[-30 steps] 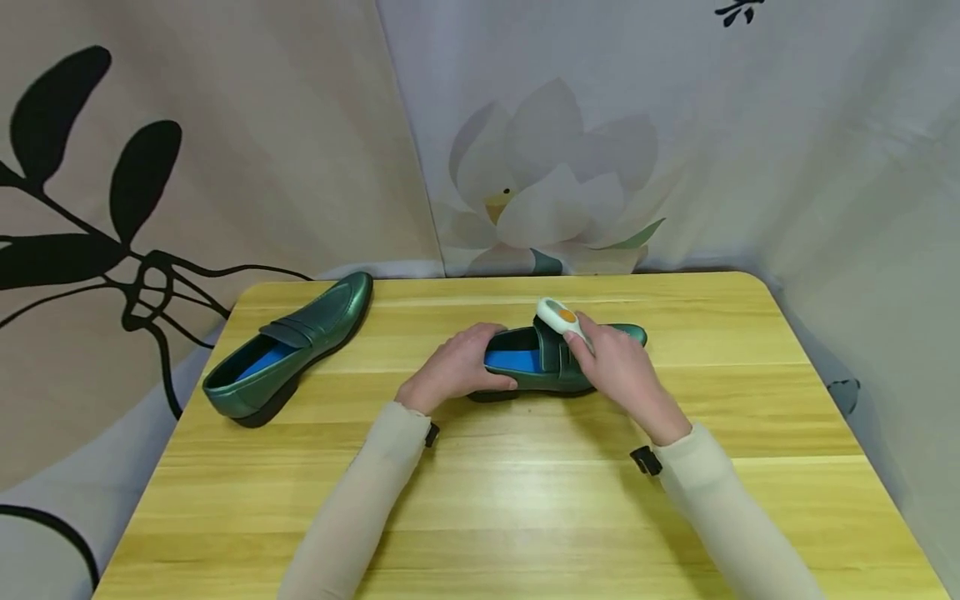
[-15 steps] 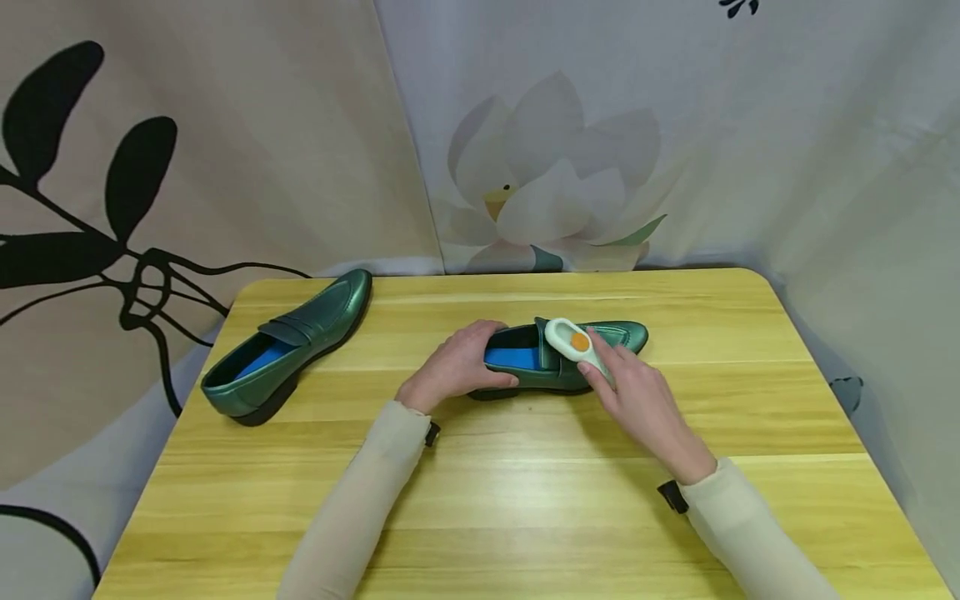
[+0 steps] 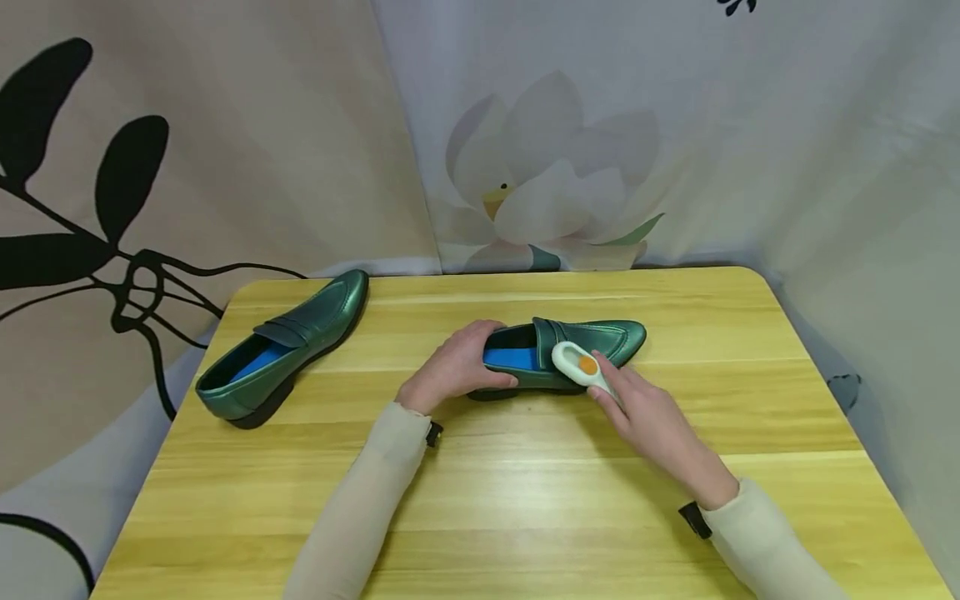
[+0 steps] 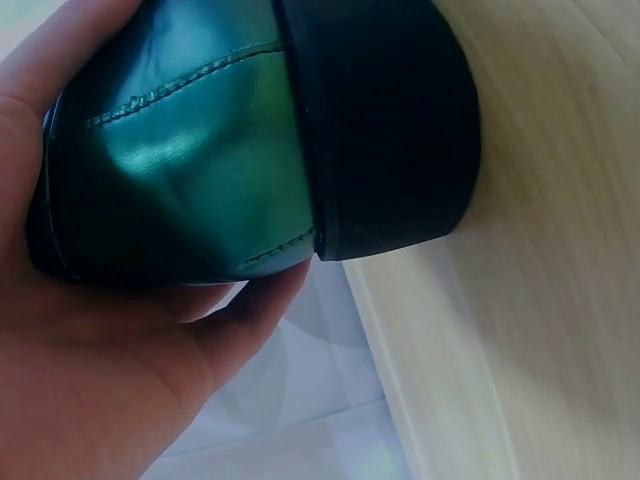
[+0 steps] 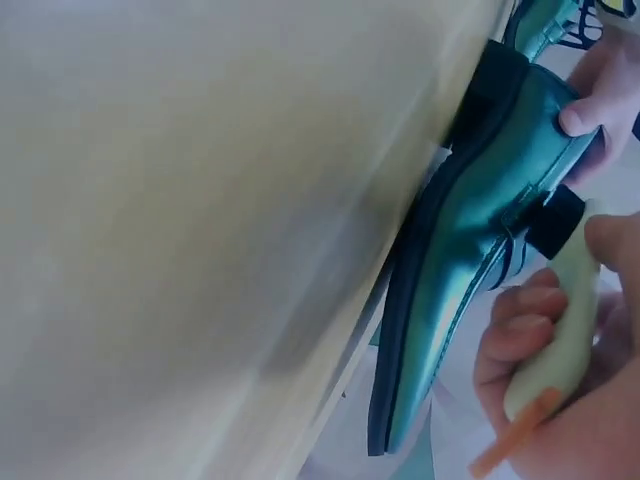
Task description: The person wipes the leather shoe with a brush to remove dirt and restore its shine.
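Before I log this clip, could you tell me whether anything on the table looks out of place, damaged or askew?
Nothing stands out. The left hand grips the heel of the centre shoe, the right hand holds a white brush against it, and the other shoe stands upright on the table.

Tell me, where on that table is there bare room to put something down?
The table's right end, beyond the held shoe's toe, is bare, as is the near strip beside the sleeves. It is crowded mid-table, where the left hand and right hand with brush work; the other shoe takes the far left corner.
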`<action>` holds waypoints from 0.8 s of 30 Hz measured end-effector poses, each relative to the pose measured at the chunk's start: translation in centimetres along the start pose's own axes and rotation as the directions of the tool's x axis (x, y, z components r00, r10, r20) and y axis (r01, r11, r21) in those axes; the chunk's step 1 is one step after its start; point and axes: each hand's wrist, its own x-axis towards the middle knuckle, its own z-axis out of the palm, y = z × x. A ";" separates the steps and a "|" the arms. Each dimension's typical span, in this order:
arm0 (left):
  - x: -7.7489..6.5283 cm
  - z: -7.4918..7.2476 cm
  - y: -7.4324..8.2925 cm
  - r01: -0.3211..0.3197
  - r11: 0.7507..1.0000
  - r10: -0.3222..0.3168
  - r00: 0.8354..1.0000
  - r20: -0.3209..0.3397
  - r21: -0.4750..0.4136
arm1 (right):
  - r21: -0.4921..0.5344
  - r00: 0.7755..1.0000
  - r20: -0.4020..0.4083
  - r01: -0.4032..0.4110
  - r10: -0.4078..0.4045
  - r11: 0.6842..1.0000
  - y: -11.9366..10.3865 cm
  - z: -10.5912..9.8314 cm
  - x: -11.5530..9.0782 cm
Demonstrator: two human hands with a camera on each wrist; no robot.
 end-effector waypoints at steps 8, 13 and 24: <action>-0.3 -0.1 0.1 0.000 1.000 0.000 1.000 -0.004 0.008 | 0.022 0.996 -0.065 -0.062 0.063 0.998 -0.1 0.3 2.1; -0.3 0.1 0.0 -0.007 1.000 0.007 1.000 -0.011 0.001 | 0.018 0.986 0.003 -0.169 0.169 0.985 -0.1 0.2 5.7; -0.2 0.0 0.0 -0.002 1.000 0.001 1.000 -0.012 -0.004 | 0.090 0.988 0.056 -0.148 0.144 0.985 0.3 -0.6 0.1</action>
